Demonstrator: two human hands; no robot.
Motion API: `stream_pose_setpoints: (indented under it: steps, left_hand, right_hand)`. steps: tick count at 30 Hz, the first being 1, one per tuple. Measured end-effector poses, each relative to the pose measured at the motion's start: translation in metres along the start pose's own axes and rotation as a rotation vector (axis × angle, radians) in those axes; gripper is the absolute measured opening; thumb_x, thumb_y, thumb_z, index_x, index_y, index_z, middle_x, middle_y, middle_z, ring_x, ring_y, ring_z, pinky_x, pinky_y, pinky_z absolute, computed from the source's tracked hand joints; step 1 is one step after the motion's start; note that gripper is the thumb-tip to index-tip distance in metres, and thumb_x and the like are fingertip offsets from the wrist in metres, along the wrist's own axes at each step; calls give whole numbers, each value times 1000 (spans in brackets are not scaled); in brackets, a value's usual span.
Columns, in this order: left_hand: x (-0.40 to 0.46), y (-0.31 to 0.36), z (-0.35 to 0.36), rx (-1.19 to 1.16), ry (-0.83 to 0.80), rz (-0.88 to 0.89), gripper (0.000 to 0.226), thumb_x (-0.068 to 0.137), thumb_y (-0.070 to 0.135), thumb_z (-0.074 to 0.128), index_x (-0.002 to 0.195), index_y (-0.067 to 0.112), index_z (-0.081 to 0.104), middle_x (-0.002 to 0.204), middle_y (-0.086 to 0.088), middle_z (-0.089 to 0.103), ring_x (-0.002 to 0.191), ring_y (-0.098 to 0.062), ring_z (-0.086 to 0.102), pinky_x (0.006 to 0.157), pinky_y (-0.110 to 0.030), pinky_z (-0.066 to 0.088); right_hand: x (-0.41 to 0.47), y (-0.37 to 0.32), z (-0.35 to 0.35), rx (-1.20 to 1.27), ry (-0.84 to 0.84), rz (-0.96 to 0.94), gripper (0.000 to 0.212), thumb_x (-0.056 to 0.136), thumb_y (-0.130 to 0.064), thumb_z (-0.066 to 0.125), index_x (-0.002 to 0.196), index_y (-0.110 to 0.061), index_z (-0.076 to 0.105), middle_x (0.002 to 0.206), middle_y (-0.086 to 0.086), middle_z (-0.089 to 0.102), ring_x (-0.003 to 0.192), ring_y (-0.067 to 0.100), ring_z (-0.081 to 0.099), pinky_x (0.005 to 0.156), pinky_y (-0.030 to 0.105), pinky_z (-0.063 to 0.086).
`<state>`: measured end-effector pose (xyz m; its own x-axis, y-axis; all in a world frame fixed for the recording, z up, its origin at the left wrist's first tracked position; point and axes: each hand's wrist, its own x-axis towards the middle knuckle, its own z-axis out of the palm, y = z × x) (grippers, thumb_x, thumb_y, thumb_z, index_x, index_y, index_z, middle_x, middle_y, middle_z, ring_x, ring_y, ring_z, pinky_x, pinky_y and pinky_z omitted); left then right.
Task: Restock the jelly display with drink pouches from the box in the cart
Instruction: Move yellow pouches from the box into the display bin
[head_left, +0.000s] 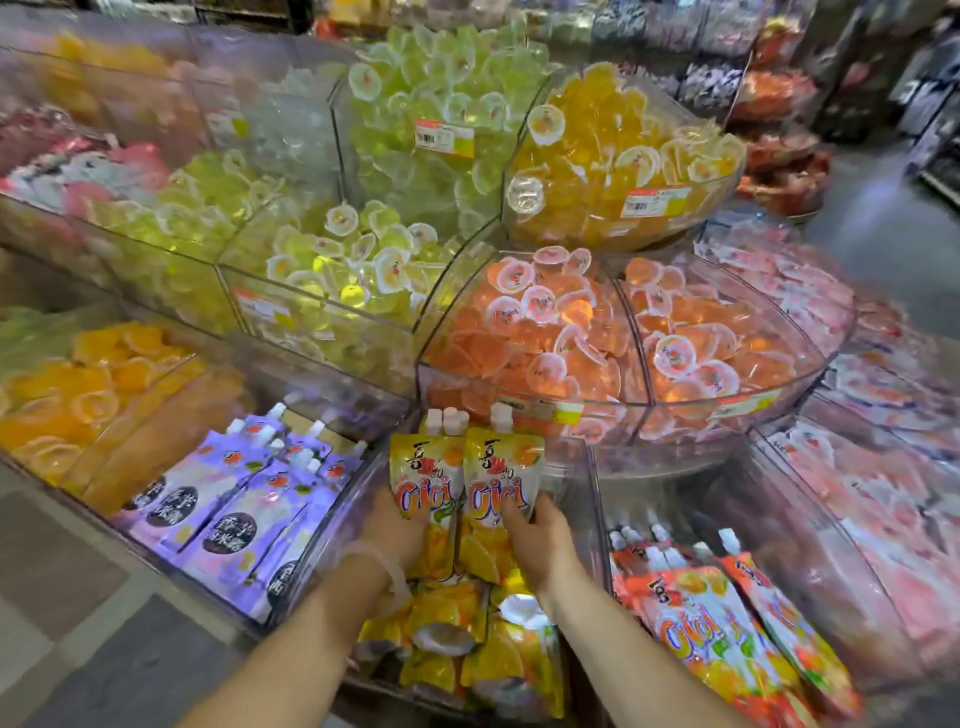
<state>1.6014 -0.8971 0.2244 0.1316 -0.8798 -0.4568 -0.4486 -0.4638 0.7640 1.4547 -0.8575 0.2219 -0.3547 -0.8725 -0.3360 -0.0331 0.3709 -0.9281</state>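
Note:
Two stacks of yellow drink pouches stand upright in a clear bin (589, 470) at the bottom middle of the jelly display. My left hand (392, 530) holds the left yellow pouches (427, 475) from the side and below. My right hand (540, 540) holds the right yellow pouches (503, 475), fingers against their lower front. White caps stick up at the top of both stacks. More yellow pouches (467, 644) lie flat in the same bin under my wrists. The box and cart are out of view.
Purple pouches (234, 514) fill the bin to the left; orange-red pouches (727, 623) fill the bin to the right. Above are clear bins of jelly cups: orange (571, 332), yellow-green (337, 260), yellow (613, 145). The floor (78, 623) shows at lower left.

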Motion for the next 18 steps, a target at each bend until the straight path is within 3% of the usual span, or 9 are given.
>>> stream_pose_setpoints:
  steps: [2, 7, 12, 15, 18]
  left_hand:
    - [3, -4, 6, 84, 55, -60, 47, 87, 31, 60, 116, -5, 52, 115, -24, 62, 105, -39, 60, 88, -41, 50]
    - [8, -14, 8, 105, 63, -109, 48, 66, 16, 61, 108, -7, 56, 108, -25, 64, 96, -40, 63, 82, -46, 55]
    - [-11, -8, 1, 46, 49, -109, 49, 76, 15, 68, 118, 1, 46, 113, -17, 60, 103, -37, 59, 87, -40, 51]
    - [-17, -10, -2, 57, 27, -71, 52, 74, 26, 70, 118, 5, 50, 112, -14, 62, 104, -34, 59, 91, -41, 50]
    - [-20, -14, -3, 96, 7, -12, 52, 60, 34, 66, 107, 13, 62, 98, -11, 69, 94, -31, 65, 87, -45, 54]
  right_hand:
    - [-3, -2, 2, -77, -10, -19, 37, 94, -21, 54, 128, -4, 52, 119, 11, 64, 102, 20, 57, 88, 30, 44]
    - [-6, 0, 4, 21, -8, 18, 30, 93, -19, 57, 121, -7, 58, 112, 10, 67, 100, 22, 61, 90, 39, 50]
    - [-1, 2, -4, 34, -35, 20, 22, 90, -17, 61, 111, -11, 62, 111, 13, 68, 106, 30, 64, 95, 49, 51]
    - [-7, 2, -8, 14, -85, -25, 20, 92, -19, 58, 111, -13, 61, 114, 11, 67, 110, 27, 62, 94, 40, 51]
    - [-12, 2, -8, -312, -136, -125, 39, 92, -23, 57, 130, -15, 52, 128, 5, 58, 120, 24, 55, 92, 26, 42]
